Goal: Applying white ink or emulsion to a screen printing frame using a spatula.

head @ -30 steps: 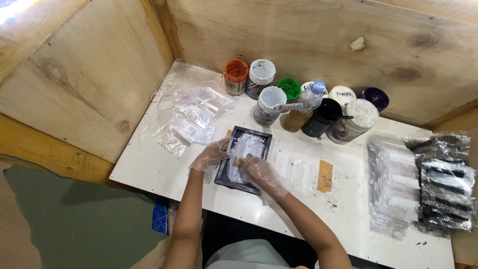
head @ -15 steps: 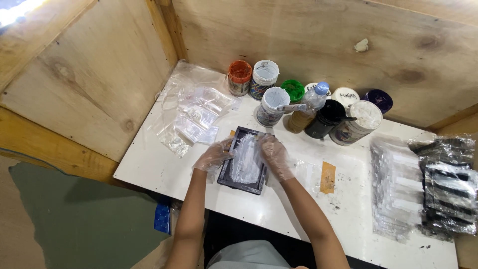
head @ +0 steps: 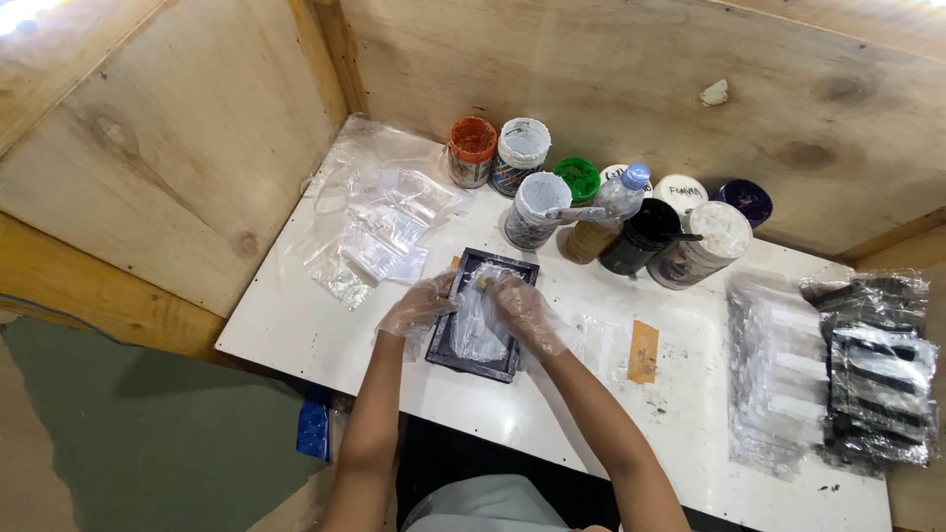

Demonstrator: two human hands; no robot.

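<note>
White table (head: 296,340) set in a plywood corner, loaded with paint tubs and packets.

A dark rectangular tray (head: 483,315) sits near the front edge at the middle. Clear plastic bags (head: 379,232) lie heaped at the left. Along the back stands a cluster of paint tubs (head: 522,153) with a small plastic bottle (head: 621,197) among them. A small orange-brown strip (head: 643,352) lies right of the tray, then clear sleeves (head: 778,384), and black-and-white packets (head: 877,379) at the far right.

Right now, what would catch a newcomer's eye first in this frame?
Two gloved hands, left hand and right hand, meet over a clear plastic bag on a dark tray at the middle of the white table. Behind it stands a cluster of paint jars; packaged items are stacked at the right edge.
</note>
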